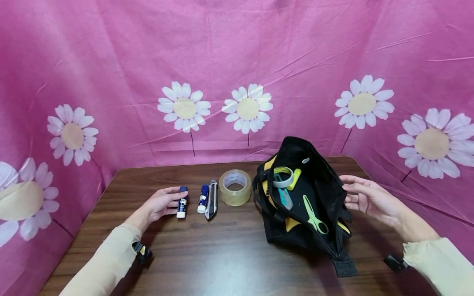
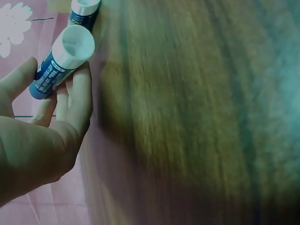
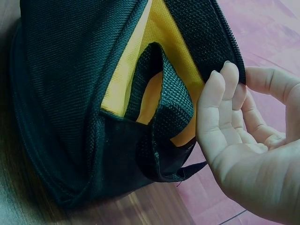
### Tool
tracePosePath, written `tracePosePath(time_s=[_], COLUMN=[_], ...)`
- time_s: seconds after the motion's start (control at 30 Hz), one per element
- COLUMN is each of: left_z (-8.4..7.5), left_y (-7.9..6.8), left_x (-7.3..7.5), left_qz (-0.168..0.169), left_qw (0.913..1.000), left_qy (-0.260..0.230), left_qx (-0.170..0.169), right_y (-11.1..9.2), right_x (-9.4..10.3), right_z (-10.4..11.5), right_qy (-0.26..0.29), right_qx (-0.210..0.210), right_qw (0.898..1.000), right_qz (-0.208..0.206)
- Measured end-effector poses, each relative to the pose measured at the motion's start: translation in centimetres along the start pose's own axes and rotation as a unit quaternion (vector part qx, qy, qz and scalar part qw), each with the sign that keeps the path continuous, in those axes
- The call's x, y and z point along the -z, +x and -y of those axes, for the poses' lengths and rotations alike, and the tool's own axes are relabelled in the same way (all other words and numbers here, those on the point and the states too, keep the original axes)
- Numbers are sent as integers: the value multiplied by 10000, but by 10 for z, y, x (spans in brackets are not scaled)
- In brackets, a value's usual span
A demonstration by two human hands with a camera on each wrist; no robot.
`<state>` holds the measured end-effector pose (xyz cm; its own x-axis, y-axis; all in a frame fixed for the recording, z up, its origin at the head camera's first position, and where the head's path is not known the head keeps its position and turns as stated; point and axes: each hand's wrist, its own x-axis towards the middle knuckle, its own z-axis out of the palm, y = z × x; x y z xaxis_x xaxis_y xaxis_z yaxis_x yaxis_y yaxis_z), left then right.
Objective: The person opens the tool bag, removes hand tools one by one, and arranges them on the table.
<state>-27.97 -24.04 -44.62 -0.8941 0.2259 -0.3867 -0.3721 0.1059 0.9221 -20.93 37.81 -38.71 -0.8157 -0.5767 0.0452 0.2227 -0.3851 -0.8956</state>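
My left hand (image 1: pixel 161 204) pinches a blue glue stick with a white end (image 1: pixel 182 203) between thumb and fingers, at the left of the table. In the left wrist view that glue stick (image 2: pixel 62 62) tilts with its white end toward the camera. My right hand (image 1: pixel 374 201) grips the zippered right edge of an unzipped black and yellow bag (image 1: pixel 274 232); the right wrist view shows the fingertips pinching the bag's rim (image 3: pixel 220 42). Inside the bag lie green scissors (image 1: pixel 312 216), a teal cutter (image 1: pixel 285 199), a pale tape roll (image 1: pixel 283 177) and a yellow-green stick-like item (image 1: pixel 294 179).
Right of the left hand, a second glue stick (image 1: pixel 203 199), a utility knife (image 1: pixel 212 200) and a large clear tape roll (image 1: pixel 235 188) stand or lie in a row on the wooden table (image 1: pixel 207 263). A pink flowered cloth (image 1: pixel 207 49) hangs behind.
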Motion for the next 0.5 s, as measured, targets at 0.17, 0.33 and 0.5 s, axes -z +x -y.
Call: tracePosePath(time_s=[0.17,0.33,0.5], left_z=[0,-5,-3], left_y=[7,9,7], left_x=[0,0,-5], left_qz=[-135,-212,-294], left_qw=[9997,9997,9995], left_qy=[142,81,102], left_qx=[138,111,8], right_y=[-1,-1,-1], right_x=[2,3,3], right_z=[-1,-2,-1], right_qy=[13,-21,-65], right_qx=[6,12,36], right_qw=[10000,10000,9999], right_qz=[52,39,105])
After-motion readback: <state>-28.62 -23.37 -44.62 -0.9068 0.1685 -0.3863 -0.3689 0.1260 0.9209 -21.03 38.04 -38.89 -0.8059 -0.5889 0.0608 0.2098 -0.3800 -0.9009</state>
